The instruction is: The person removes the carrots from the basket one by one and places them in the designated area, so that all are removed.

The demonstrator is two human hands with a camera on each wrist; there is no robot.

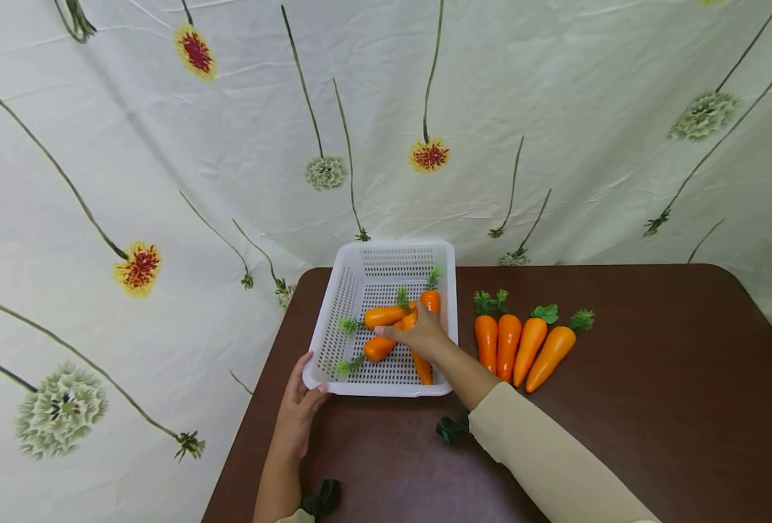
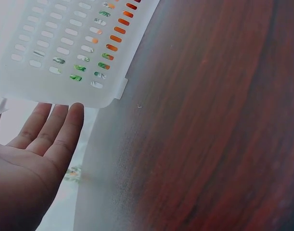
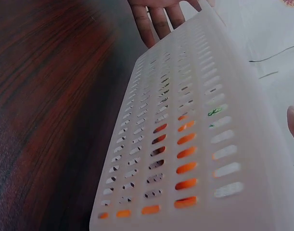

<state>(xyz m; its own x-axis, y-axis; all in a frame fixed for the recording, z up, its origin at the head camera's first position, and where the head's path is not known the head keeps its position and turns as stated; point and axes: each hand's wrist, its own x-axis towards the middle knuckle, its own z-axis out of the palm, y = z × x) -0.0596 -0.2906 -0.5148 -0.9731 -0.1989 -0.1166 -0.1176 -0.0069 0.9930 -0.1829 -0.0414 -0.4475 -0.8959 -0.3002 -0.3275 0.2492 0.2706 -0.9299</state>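
Note:
A white plastic basket (image 1: 386,390) with slotted walls holds several orange toy carrots (image 1: 386,315) with green leafy tops. My left hand (image 1: 296,414) holds the basket's near left corner, its thumb by the front rim; in the left wrist view its fingers (image 2: 55,130) meet the wall from outside. Inside the basket, my right hand (image 1: 425,335) grips a carrot (image 1: 409,320) between thumb and fingers, partly hiding it. Another carrot (image 1: 431,300) lies by the right wall. Through the slots of the basket wall (image 3: 195,168), orange shows in the right wrist view.
To the right of the basket, several more carrots (image 1: 508,341) lie side by side on the dark brown table (image 1: 653,407). A pale cloth (image 1: 555,94) printed with flowers hangs behind the table and along its left side. Dark straps (image 1: 452,428) are on the wrists.

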